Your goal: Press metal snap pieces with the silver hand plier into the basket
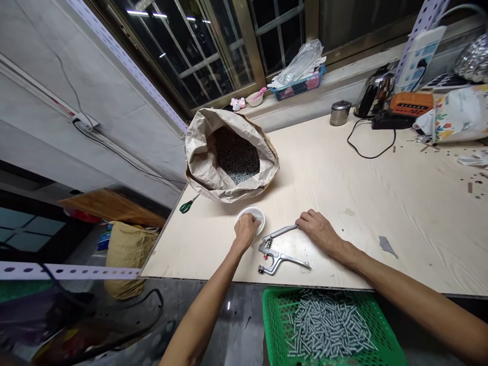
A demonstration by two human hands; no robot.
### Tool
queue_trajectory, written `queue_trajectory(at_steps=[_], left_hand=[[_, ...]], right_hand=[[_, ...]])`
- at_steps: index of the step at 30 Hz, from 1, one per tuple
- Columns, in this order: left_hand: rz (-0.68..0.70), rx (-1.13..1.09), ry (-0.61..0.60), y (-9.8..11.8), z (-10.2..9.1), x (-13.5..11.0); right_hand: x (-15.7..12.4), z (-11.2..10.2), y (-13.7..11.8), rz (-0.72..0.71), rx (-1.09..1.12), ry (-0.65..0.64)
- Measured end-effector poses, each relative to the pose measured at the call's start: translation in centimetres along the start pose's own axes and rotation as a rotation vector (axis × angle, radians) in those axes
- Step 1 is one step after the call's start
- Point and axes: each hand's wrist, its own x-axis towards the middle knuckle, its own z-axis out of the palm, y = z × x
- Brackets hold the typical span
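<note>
Several fingers of the left hand are resting bunched in the white bowl, any pinch hidden, while just right of it the pliers are lying on the bench, handles running rightward toward the nearer right hand, which is gripping the upper one's end.

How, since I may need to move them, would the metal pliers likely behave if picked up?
The metal pliers should feel rigid, since their handles look like solid metal. Squeezing may meet springy resistance, as a coil spring shows where the handles converge. Their splayed shape suggests sliding rather than rolling if pushed.
</note>
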Motion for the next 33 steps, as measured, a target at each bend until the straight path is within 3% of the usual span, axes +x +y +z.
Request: queue_trajectory(at_steps=[4, 11, 16, 21, 24, 27, 29, 33], left_hand=[[-0.008, 0.021, -0.039, -0.5, -0.2, -0.2], [-0.009, 0.075, 0.046, 0.0, -0.1, -1.3], [-0.007, 0.083, 0.025, 0.1, 0.3, -1.0], [0.043, 0.07, 0.04, -0.3, -0.8, -1.3], [0.123, -0.111, 0.109, -0.7, -1.8, -3.3], [0.159, -0.433, 0.072, -1.3, -1.8, -6.2], [0.136, -0.554, 0.014, -1.9, -1.0, -8.0], [0.079, -0.695, -0.047, -3.1, 1.3, -9.8]], right_hand=[[0.1, -0.1, 0.0, -0.003, 0.0, -0.007], [0.1, 0.2, 0.1, -0.001, -0.001, -0.003], [0.1, 0.3, 0.1, -0.006, 0.013, 0.023], [0.4, 0.1, 0.3, -0.009, 0.005, 0.002], [0.3, -0.4, 0.0, 0.033, -0.008, 0.009], [-0.4, -1.4, -1.3, 0.07, 0.002, 0.076], [-1.3, -1.9, -2.9, 0.016, 0.062, 0.066], [-3.0, -1.9, -6.1, -0.1, 0.159, -0.076]])
